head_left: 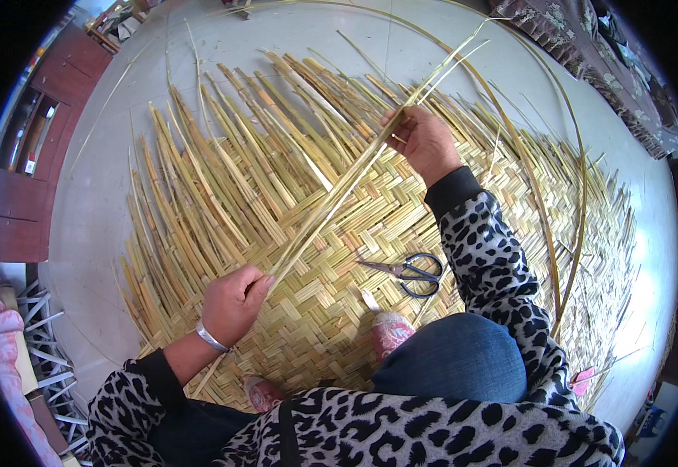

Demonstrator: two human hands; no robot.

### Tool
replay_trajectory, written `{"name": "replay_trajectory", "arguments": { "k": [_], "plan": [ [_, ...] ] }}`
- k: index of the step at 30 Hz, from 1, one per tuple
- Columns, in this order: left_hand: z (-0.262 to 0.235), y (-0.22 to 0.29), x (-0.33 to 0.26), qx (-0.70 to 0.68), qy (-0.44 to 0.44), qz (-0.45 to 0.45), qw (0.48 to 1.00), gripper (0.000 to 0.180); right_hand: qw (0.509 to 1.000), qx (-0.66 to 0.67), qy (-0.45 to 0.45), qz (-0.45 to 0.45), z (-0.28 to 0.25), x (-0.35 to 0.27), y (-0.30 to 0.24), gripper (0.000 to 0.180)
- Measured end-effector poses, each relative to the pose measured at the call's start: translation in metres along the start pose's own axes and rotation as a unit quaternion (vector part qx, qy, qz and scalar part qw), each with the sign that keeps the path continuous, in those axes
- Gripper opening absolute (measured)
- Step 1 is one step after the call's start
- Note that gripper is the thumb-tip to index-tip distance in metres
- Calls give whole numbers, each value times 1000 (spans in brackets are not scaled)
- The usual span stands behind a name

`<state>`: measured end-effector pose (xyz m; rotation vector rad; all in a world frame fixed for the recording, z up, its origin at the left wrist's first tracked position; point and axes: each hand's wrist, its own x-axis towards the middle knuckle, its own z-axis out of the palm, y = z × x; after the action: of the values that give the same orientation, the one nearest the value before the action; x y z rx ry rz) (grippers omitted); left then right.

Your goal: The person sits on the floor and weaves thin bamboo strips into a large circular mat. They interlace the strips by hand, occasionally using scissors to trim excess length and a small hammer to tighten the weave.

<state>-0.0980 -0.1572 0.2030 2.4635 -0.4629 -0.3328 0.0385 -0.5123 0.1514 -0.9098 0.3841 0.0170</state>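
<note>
Strips [325,208] stretch slantwise over the woven mat [315,311], with the left grip [232,305] pinched tight on them toward the mat's left edge and the right grip [426,142] curled closed around them toward its far edge.

Red cabinet [18,201] and pink cloth [9,335]

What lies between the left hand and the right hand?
In the head view, long pale strips run from the left hand to the right hand, over the woven mat.

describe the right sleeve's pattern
Right sleeve: black leopard spots on pale grey, clearest in the head view.
</note>
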Motion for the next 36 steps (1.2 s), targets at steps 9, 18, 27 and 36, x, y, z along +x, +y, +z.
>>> {"name": "replay_trajectory", "arguments": {
  "k": [9,18,27,36],
  "plan": [
    [-1,-22,-9,-8,-35,-11,999,22,996,38,66,-40,-45,20,-26,18],
    [-2,-36,-7,-10,-57,-11,998,24,989,17,96,-114,-68,31,-58,17],
    [-12,-25,14,-293,-120,-179,931,27,982,-9,-129,-138,-33,-19,-50,28],
    [-26,-3,25,-522,-219,-234,790,28,884,-52,-411,218,54,-114,71,36]
  ]
}}
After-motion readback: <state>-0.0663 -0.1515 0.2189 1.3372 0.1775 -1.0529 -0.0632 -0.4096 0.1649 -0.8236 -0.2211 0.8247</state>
